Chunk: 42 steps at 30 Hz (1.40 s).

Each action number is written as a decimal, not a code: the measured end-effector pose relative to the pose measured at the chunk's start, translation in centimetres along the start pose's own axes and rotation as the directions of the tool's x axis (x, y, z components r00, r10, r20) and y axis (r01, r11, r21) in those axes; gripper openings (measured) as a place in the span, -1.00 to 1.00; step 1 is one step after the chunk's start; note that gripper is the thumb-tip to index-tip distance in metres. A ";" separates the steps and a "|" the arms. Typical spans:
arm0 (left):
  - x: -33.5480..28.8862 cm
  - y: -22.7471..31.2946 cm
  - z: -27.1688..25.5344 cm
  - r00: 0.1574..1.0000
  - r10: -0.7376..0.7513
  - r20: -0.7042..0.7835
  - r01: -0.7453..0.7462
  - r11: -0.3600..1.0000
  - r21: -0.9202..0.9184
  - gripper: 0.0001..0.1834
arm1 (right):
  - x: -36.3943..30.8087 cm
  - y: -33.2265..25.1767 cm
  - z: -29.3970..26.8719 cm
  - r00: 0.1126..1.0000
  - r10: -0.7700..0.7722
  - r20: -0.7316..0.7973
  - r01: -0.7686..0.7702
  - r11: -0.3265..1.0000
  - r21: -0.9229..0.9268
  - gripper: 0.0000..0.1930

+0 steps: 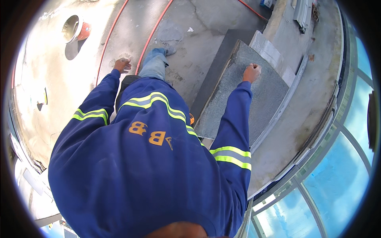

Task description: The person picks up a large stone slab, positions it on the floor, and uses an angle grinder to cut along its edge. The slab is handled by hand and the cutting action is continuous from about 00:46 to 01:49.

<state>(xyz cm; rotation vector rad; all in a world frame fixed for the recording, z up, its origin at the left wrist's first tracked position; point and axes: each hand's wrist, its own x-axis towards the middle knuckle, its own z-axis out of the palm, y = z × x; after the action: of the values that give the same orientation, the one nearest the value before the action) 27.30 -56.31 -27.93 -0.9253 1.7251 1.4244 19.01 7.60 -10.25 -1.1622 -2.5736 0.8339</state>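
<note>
My right hand [252, 73] is closed over a large dark grey stone slab [256, 107]. Its fingers are curled in, and whatever they may hold is hidden. Whether the knuckles touch the slab I cannot tell. My left hand [122, 65] hangs out to the left above the concrete floor, its fingers loosely bent and apart with nothing seen in them. A red hose [146, 49] runs along the floor close to that hand. Beneath the slab's left edge lies a darker flat panel [216, 65].
A red bucket [82, 31] stands at the far left. Another red hose [113, 31] crosses the floor. Pale blocks [274, 55] sit past the slab, with metal channel pieces [303, 15] farther back. A ledge [293, 142] and blue-glazed windows [333, 166] line the right side.
</note>
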 end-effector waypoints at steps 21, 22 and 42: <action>-9.7 -25.4 -5.6 0.958 -0.261 -0.123 0.250 0.963 -0.098 -0.46 | 6.6 -8.5 5.8 0.948 -0.315 0.051 0.317 0.905 -0.285 -0.60; -9.7 -25.2 -5.7 0.960 -0.254 -0.116 0.243 0.965 -0.099 -0.47 | 7.0 -8.7 6.1 0.947 -0.320 0.027 0.314 0.907 -0.282 -0.63; -5.5 -1.6 -8.6 0.961 -0.263 -0.085 0.265 0.964 0.013 -0.54 | 0.9 -6.4 8.5 0.792 -0.598 0.122 0.578 0.670 -0.467 -0.79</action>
<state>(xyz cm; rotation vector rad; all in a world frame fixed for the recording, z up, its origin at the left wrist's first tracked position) 30.77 -64.52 -22.77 -1.1675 1.6044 1.2028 11.06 1.32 -13.70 -0.3222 -2.9208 0.0051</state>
